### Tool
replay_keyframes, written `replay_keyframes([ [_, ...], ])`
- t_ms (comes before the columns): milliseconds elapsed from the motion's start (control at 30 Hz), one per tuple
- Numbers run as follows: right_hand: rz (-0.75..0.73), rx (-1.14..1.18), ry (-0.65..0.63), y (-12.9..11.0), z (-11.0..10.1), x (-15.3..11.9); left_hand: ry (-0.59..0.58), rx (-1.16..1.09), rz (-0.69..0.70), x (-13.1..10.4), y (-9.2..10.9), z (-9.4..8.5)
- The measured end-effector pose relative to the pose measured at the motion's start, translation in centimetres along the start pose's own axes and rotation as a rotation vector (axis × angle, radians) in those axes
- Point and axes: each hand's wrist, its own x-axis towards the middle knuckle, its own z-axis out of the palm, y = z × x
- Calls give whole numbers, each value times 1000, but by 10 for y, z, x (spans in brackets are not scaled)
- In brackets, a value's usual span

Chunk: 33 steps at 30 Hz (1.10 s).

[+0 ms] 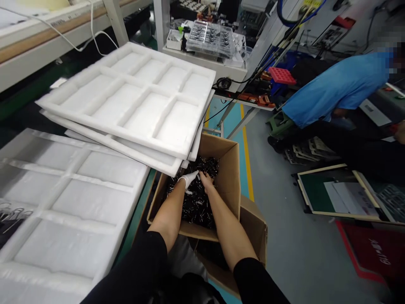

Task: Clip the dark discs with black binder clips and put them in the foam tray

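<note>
Both my hands reach down into a cardboard box that holds a heap of small black metal clips. My left hand, in a white glove, is over the heap with its fingers pressed together; what they hold, if anything, is too small to name. Close beside it on the right is my bare right hand, its fingers bent toward the left fingertips, also closed on something too small to make out.
White foam trays are stacked at the box's upper left, partly over it. Another divided tray lies at left with clips in one compartment. A second box stands lower right. A person in blue bends at right.
</note>
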Motion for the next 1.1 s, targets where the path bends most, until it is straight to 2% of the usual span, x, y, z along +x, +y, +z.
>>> replay_keyframes([
  [100,51,-28,47,-7,2,-10,-3,-65,-142,-8,5,-1],
  [167,57,-40,73,-15,0,-16,-23,-111,-168,-14,11,-4],
  [300,48,-67,131,-30,-11,-32,-82,-198,-136,-28,25,-4],
  [467,-38,-52,229,-37,-36,-64,-146,-311,-63,-54,31,14],
  [567,-149,1,315,-38,-52,-87,-195,-392,3,-72,28,31],
  [733,-446,84,436,-33,-69,-128,-260,-543,160,-104,15,55],
  [900,-680,160,542,-26,-82,-162,-310,-677,305,-142,8,63],
  [1033,-824,231,616,-31,-97,-183,-347,-752,406,-177,15,67],
  [1100,-949,292,696,-37,-106,-196,-351,-781,465,-198,21,68],
])
